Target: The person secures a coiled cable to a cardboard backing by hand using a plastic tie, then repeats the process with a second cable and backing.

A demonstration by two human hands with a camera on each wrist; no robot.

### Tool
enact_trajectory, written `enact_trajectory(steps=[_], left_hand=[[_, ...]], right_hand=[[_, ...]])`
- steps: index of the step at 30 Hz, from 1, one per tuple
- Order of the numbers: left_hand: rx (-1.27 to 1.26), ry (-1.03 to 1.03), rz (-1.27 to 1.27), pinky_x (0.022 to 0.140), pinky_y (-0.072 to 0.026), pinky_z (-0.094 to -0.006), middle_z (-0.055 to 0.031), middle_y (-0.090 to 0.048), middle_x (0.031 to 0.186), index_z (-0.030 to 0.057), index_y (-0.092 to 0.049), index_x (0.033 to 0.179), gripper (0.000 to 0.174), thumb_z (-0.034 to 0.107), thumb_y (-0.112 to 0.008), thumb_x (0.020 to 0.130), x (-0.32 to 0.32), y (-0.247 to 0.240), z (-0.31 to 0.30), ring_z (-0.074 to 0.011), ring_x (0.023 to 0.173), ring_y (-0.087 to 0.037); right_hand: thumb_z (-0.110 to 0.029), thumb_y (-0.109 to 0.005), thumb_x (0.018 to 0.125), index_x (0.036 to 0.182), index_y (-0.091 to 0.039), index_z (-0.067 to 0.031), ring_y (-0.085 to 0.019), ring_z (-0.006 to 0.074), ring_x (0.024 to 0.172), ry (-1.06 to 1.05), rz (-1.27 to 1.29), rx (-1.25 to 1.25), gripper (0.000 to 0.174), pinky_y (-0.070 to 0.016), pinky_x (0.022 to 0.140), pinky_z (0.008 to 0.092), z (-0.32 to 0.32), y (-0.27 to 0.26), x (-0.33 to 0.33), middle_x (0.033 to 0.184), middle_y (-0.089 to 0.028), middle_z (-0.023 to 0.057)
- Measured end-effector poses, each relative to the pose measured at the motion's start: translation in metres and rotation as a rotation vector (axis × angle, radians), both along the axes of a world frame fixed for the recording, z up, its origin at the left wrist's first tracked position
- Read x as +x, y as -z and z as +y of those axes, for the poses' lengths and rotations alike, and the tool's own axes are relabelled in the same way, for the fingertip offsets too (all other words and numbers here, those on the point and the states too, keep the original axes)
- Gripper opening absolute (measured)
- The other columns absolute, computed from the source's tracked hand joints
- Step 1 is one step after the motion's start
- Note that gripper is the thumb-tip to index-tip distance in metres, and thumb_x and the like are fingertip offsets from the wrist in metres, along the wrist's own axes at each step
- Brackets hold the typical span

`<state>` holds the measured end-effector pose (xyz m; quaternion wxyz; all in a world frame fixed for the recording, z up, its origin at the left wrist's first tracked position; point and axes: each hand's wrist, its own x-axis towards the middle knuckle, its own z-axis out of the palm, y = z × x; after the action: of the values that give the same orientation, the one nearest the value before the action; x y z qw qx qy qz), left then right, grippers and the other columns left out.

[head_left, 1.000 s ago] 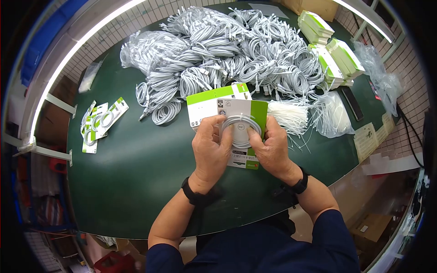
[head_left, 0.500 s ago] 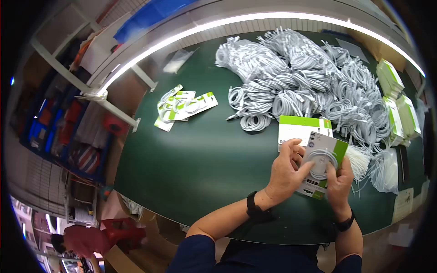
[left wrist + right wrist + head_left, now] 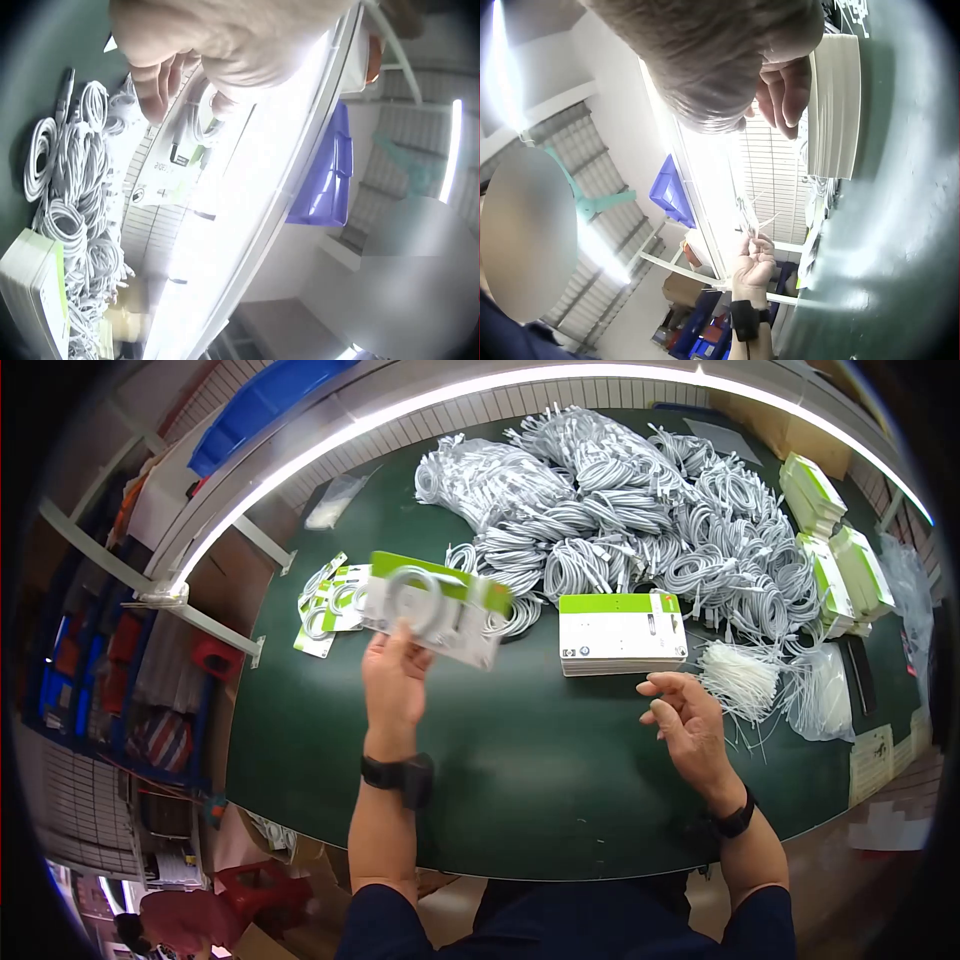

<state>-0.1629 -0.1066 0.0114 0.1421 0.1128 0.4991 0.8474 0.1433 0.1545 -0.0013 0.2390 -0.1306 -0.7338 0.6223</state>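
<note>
In the head view my left hand pinches a white and green packaging card by its lower edge, raised over the left part of the table. A coiled white cable is fixed on that card, which looks blurred. Just beyond it lie several similar cards with cables, partly overlapped by the held one. My right hand hovers with loosely bent fingers and nothing in them, close to the front right corner of a stack of blank cards. The left wrist view shows the held card below my fingers.
A large heap of coiled cables covers the table's back. White cable ties lie loose at the right, beside a plastic bag and a dark phone. More card stacks stand behind. A light bar spans the far edge.
My left hand has carried the card with its cable leftward toward the other cabled cards. My right hand has let go of the card and stays near the blank stack. The head view has turned left.
</note>
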Motion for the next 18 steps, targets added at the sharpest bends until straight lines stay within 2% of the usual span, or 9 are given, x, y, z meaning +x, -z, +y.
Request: enact_trajectory(steps=[3,6,7,8,10,13,16,17,18], left_hand=[[0.107,-0.112,-0.221,0.086,-0.0611,-0.0319,-0.0178,-0.071,0.123,-0.0070,-0.060,0.136,0.049,0.028,-0.073,0.104,-0.034,0.000,-0.011,-0.0231,0.106,-0.073],[-0.263,0.096,-0.134,0.092,-0.0609,-0.0362,-0.0203,-0.067,0.134,-0.0082,-0.056,0.144,0.056,0.027,-0.074,0.104,-0.032,0.037,-0.004,-0.0289,0.115,-0.070],[-0.471,0.155,0.022,0.092,-0.0606,-0.0375,-0.0194,-0.068,0.134,-0.0064,-0.059,0.142,0.053,0.023,-0.076,0.102,-0.018,0.038,0.006,-0.0278,0.114,-0.071],[-0.524,0.241,0.098,0.091,-0.0604,-0.0386,-0.0152,-0.069,0.136,-0.0026,-0.062,0.142,0.052,0.018,-0.079,0.098,-0.018,0.051,0.010,-0.0237,0.113,-0.071],[-0.795,0.227,0.531,0.094,-0.0589,-0.0400,-0.0107,-0.072,0.131,0.0011,-0.066,0.137,0.050,0.014,-0.081,0.092,-0.007,0.056,0.029,-0.0237,0.114,-0.071],[-1.007,0.165,1.085,0.095,-0.0571,-0.0379,-0.0122,-0.072,0.127,-0.0003,-0.066,0.133,0.053,0.014,-0.084,0.085,0.011,0.038,0.056,-0.0271,0.119,-0.067],[-1.045,0.091,1.309,0.101,-0.0536,-0.0408,-0.0143,-0.070,0.125,0.0020,-0.067,0.128,0.052,0.016,-0.086,0.081,0.006,0.044,0.078,-0.0334,0.122,-0.063],[-1.145,0.158,1.241,0.107,-0.0494,-0.0422,-0.0155,-0.068,0.130,0.0052,-0.067,0.130,0.055,0.019,-0.087,0.080,0.000,0.049,0.083,-0.0349,0.124,-0.060],[-1.193,0.173,1.225,0.107,-0.0501,-0.0413,-0.0145,-0.068,0.129,0.0059,-0.066,0.132,0.058,0.019,-0.087,0.080,-0.006,0.051,0.087,-0.0333,0.126,-0.060]], right_hand=[[-0.002,-0.069,0.100,0.124,-0.067,0.0024,-0.071,0.0110,0.083,-0.049,-0.021,0.089,0.024,-0.0577,0.073,0.0257,-0.001,0.007,-0.004,0.107,-0.076,0.0096],[-0.002,-0.072,0.098,0.115,-0.070,0.0019,-0.069,0.0108,0.078,-0.072,-0.059,0.149,0.018,-0.0559,0.071,0.0260,-0.004,0.007,-0.005,0.097,-0.074,0.0085],[-0.002,-0.072,0.098,0.114,-0.070,0.0018,-0.068,0.0107,0.077,-0.079,-0.070,0.182,0.016,-0.0550,0.069,0.0261,-0.005,0.007,-0.005,0.095,-0.073,0.0082],[-0.002,-0.073,0.098,0.112,-0.071,0.0018,-0.067,0.0106,0.075,-0.084,-0.079,0.218,0.015,-0.0541,0.068,0.0263,-0.004,0.007,-0.006,0.093,-0.072,0.0079],[-0.002,-0.074,0.097,0.109,-0.072,0.0016,-0.064,0.0107,0.071,-0.075,-0.081,0.228,0.013,-0.0521,0.065,0.0269,-0.005,0.007,-0.007,0.090,-0.071,0.0076],[-0.002,-0.074,0.096,0.107,-0.072,0.0016,-0.061,0.0109,0.068,-0.082,-0.103,0.246,0.011,-0.0502,0.063,0.0273,-0.005,0.008,-0.007,0.089,-0.070,0.0075],[-0.003,-0.074,0.096,0.106,-0.073,0.0014,-0.061,0.0111,0.068,-0.091,-0.117,0.261,0.011,-0.0500,0.063,0.0276,-0.003,0.008,-0.007,0.089,-0.070,0.0074],[-0.003,-0.074,0.096,0.106,-0.073,0.0013,-0.060,0.0112,0.068,-0.092,-0.122,0.264,0.010,-0.0501,0.063,0.0277,-0.003,0.009,-0.006,0.089,-0.070,0.0074],[-0.003,-0.074,0.096,0.106,-0.073,0.0009,-0.061,0.0121,0.067,-0.097,-0.127,0.273,0.011,-0.0501,0.063,0.0280,-0.002,0.009,-0.006,0.089,-0.071,0.0077]])
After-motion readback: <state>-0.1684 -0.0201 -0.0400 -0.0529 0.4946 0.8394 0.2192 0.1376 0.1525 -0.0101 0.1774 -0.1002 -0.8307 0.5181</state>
